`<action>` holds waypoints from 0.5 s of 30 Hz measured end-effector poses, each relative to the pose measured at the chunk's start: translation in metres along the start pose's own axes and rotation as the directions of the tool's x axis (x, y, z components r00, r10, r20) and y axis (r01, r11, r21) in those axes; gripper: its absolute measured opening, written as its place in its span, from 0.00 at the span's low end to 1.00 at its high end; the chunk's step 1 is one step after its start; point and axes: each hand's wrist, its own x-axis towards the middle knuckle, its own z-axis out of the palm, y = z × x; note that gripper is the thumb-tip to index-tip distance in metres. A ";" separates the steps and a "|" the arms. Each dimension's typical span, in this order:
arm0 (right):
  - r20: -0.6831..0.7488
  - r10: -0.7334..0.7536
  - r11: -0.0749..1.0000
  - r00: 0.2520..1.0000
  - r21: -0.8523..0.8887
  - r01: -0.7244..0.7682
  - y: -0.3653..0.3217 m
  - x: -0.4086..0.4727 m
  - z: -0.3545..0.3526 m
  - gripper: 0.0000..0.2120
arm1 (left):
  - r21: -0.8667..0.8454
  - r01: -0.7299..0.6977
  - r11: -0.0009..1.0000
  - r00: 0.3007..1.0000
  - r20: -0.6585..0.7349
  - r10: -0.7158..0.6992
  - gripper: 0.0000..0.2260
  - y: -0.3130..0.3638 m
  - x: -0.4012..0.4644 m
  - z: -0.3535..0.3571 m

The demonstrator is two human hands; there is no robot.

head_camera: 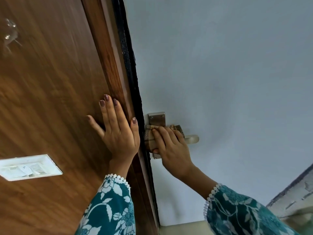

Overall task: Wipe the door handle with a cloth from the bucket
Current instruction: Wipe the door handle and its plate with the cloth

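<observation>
A metal door handle (pixel 192 138) with a steel backplate (pixel 156 118) sits on the pale blue-grey door (pixel 228 82). My right hand (pixel 172 146) presses a brown checked cloth (pixel 149 137) around the handle's base, covering most of the lever; only its rounded tip shows to the right. My left hand (pixel 116 129) lies flat with fingers spread on the brown wooden panel (pixel 50 99), just left of the dark door edge. No bucket is in view.
A white switch plate (pixel 28 167) is set in the wooden panel at lower left. A dark strip (pixel 130 65) runs between the wood and the door. A pale ledge or floor strip (pixel 294 197) shows at lower right.
</observation>
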 end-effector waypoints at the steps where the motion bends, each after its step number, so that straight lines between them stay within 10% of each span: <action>1: -0.011 -0.010 1.000 1.000 0.001 0.010 0.007 -0.001 0.000 0.22 | -0.002 -0.014 1.000 1.000 0.000 0.014 0.24 0.000 -0.001 0.000; 15: -0.041 0.066 0.997 0.997 0.030 -0.065 0.063 -0.025 -0.008 0.21 | 0.002 -0.101 0.995 0.994 -0.029 0.101 0.28 -0.007 -0.013 0.002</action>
